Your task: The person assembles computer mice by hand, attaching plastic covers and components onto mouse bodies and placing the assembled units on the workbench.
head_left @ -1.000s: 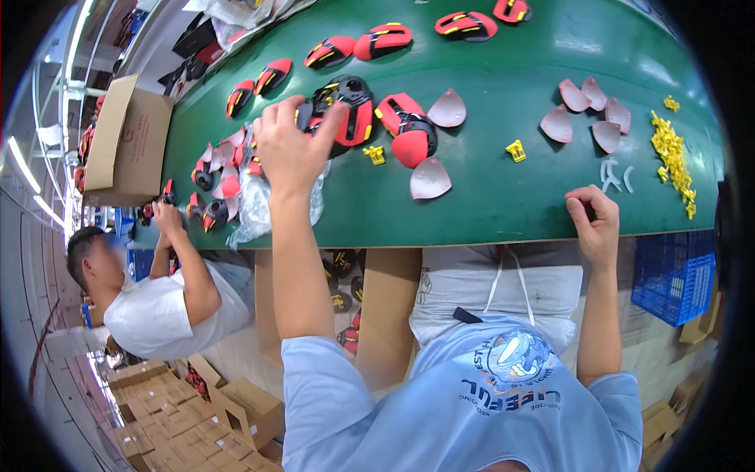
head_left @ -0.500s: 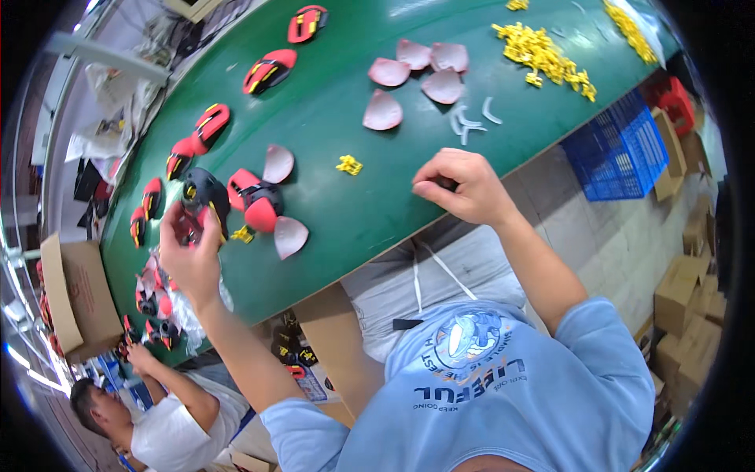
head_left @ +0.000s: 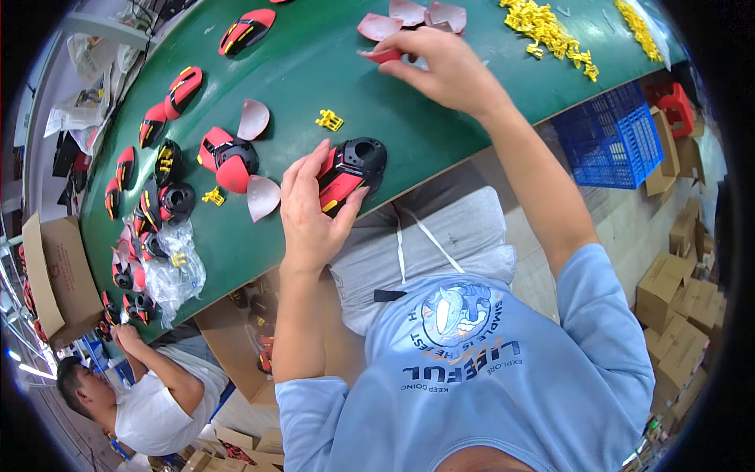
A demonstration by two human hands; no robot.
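My left hand [head_left: 313, 208] is closed around a red and black plastic housing [head_left: 360, 160] with a round hole at its black end, near the table's front edge. Further off to the right, my right hand [head_left: 444, 69] pinches a curved red shell [head_left: 381, 56] with a pale inside. Right behind it lie several pale pink curved shells [head_left: 407, 12]. A small yellow plastic clip [head_left: 329, 119] rests just beyond my left hand. To the left is another red and black housing [head_left: 228, 160], with curved shells [head_left: 263, 198] around it.
Several finished-looking red and black pieces [head_left: 183, 92] line the far left of the green table [head_left: 314, 55]. A yellow clip pile [head_left: 543, 30] sits at the back right. Clear plastic bags [head_left: 174, 271] lie near a co-worker [head_left: 161, 393]. A blue crate [head_left: 609, 145] stands beyond the right edge.
My left hand has moved right, from the parts at the left to the table in front of me, with the housing. My right hand has moved up to the pink shells and pinches one.
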